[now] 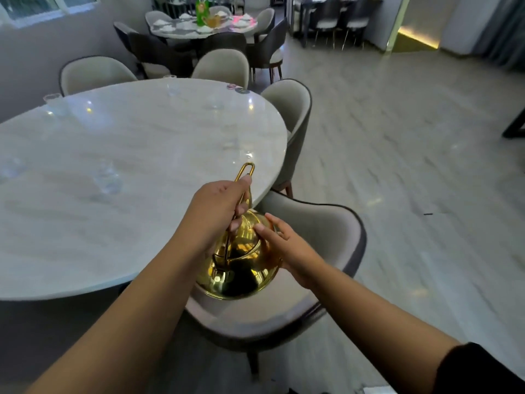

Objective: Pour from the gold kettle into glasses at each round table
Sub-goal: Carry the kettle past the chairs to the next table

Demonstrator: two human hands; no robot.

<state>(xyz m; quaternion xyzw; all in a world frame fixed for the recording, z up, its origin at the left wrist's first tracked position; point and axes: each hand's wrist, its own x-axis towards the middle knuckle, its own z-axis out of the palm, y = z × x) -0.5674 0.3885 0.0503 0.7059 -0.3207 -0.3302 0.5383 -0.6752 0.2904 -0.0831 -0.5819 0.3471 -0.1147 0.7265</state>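
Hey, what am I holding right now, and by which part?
The kettle: the left hand grips its handle, and the right hand rests on its body.

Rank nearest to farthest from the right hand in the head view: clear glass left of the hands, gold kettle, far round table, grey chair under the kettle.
1. gold kettle, centre; the right hand touches its side.
2. grey chair, directly beneath and to the right.
3. clear glass, left, on the near table.
4. far round table, top of frame.

Head-worn camera looks forward and down, close over the round table (113,155).
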